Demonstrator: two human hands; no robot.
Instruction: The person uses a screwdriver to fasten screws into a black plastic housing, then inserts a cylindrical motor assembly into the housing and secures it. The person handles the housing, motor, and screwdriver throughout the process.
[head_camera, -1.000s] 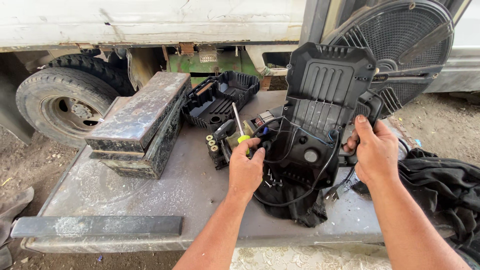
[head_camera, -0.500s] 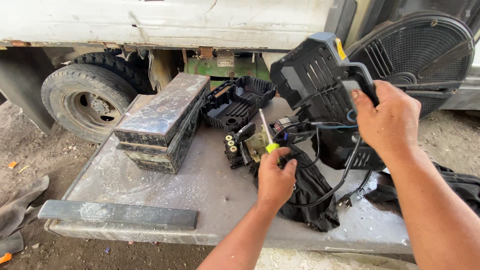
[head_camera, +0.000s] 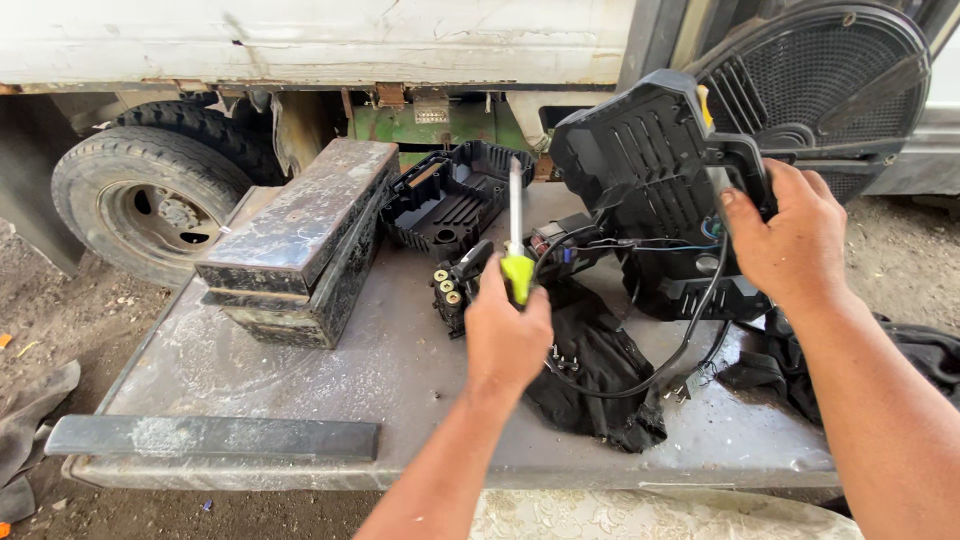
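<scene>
Screwdriver (head_camera: 516, 262), yellow-green handle, clenched in left hand (head_camera: 505, 335), shaft upright and tip clear of everything, above the table's (head_camera: 300, 390) middle; black housing (head_camera: 655, 165) tipped up on edge at the right rear, gripped at its side by right hand (head_camera: 790, 235), fingers wrapped round the rim, apparently to bare the inner face and its wires (head_camera: 690, 330); cable looping down to a black cloth (head_camera: 595, 375) spread beneath, plug end lying on the table. Small terminal block (head_camera: 452, 292) just beside the screwdriver hand. Open black tray (head_camera: 450, 195) behind, ribbed inside, contents too dim to tell. Stacked metal bars (head_camera: 300, 240) left; tyre (head_camera: 150, 205) beyond; fan grille (head_camera: 830, 80) behind the housing.
</scene>
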